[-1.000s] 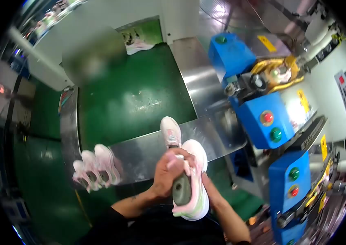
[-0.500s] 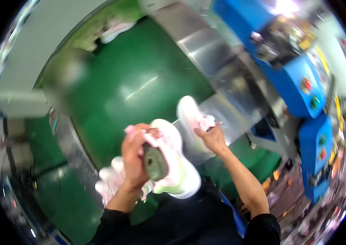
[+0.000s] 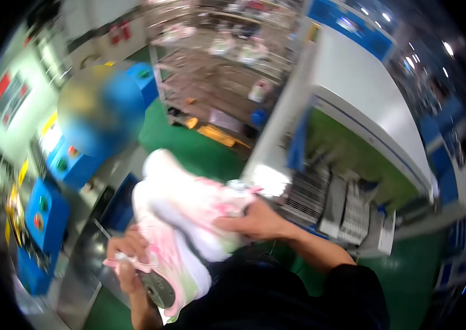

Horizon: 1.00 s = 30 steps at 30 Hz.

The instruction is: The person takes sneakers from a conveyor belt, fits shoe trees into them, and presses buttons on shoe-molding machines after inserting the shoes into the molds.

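Shifted since half a second ago: two sneakers, then seen over the steel tabletop, are now held before the torso, and the view is turned toward racking.

Item: white-and-pink sneaker with pale-green heel (image 3: 170, 250), grey-green insert (image 3: 159, 289) in its opening; clamped at the tongue by the left hand (image 3: 134, 242).

Item: second white-and-pink sneaker (image 3: 186, 190), gripped near its laces by the right hand (image 3: 255, 221).

Hands: apart, the pair held between them. Toes are pointed away from the body; a dark gap is left toward the heels, while contact at the toes cannot be told.

Left margin: brushed-steel surface (image 3: 82, 258) and blue button box (image 3: 46, 212), the steel edge near the left hand.

Right margin: white-hooded machine (image 3: 354, 71), its grey slatted bed (image 3: 307, 192) near the right forearm.

Open room: green floor (image 3: 175, 146) is seen beyond the toes, bounded by a metal shelf rack (image 3: 227, 71).
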Each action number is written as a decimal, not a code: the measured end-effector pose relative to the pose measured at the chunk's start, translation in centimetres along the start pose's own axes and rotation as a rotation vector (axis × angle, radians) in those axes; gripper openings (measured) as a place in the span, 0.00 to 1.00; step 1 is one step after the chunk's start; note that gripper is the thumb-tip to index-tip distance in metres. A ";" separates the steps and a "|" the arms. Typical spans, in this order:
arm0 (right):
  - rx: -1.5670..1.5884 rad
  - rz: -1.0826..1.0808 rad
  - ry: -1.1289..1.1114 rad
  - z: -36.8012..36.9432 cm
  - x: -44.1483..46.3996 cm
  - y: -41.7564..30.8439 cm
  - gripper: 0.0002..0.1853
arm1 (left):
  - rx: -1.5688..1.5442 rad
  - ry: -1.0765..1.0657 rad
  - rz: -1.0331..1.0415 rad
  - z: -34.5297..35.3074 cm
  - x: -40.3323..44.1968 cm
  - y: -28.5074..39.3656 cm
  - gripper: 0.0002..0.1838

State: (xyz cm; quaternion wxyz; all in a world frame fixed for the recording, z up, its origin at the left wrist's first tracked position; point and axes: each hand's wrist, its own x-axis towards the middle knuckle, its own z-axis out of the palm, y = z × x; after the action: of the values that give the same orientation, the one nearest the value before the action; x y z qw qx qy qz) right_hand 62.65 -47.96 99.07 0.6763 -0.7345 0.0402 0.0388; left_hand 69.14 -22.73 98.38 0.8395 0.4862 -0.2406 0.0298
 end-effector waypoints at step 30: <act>-0.438 -0.582 -0.394 9.9 0.2 1.8 0.06 | 0.872 -0.148 -0.267 -0.2 -11.7 -5.6 0.18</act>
State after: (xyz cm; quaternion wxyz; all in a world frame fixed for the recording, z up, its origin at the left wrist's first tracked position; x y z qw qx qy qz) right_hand 62.59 -38.30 96.42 0.4815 -0.8204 -0.3084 -0.0066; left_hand 60.46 -23.35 88.73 0.5338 0.8215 -0.2000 -0.0150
